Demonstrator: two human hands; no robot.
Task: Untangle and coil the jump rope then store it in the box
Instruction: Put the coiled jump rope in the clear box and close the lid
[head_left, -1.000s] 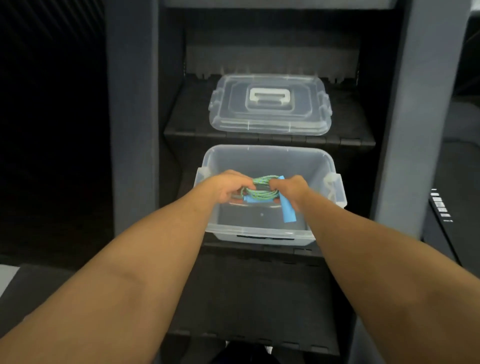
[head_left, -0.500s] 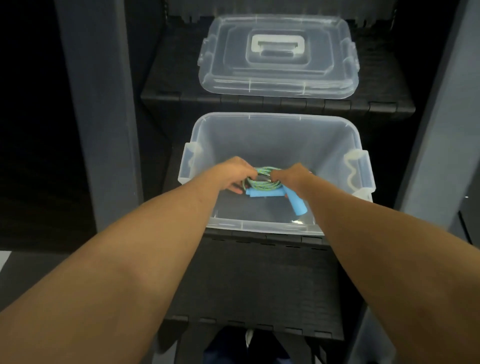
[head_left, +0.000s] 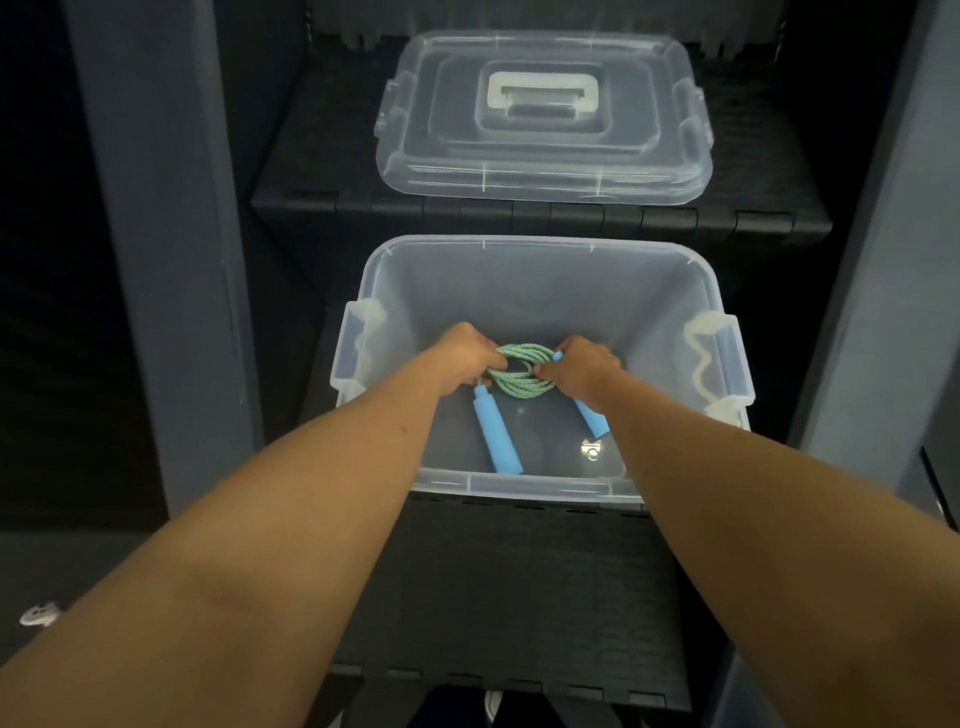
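Note:
The jump rope (head_left: 521, 375) is a coil of green cord with two light blue handles. It lies low inside the clear plastic box (head_left: 540, 260), near the bottom. My left hand (head_left: 464, 353) grips the coil's left side and my right hand (head_left: 579, 366) grips its right side. One blue handle (head_left: 493, 434) points toward the box's front wall. The other handle (head_left: 591, 420) sticks out under my right wrist, partly hidden.
The box's clear lid (head_left: 540, 117), with a white handle, lies on the black shelf (head_left: 332, 192) behind the box. Grey uprights (head_left: 161, 249) stand on both sides. A black ribbed surface (head_left: 519, 587) extends in front of the box.
Both hands have lowered the coiled rope deeper into the box. The blue handles have swung down to point toward the front wall. My view has tilted further down over the box.

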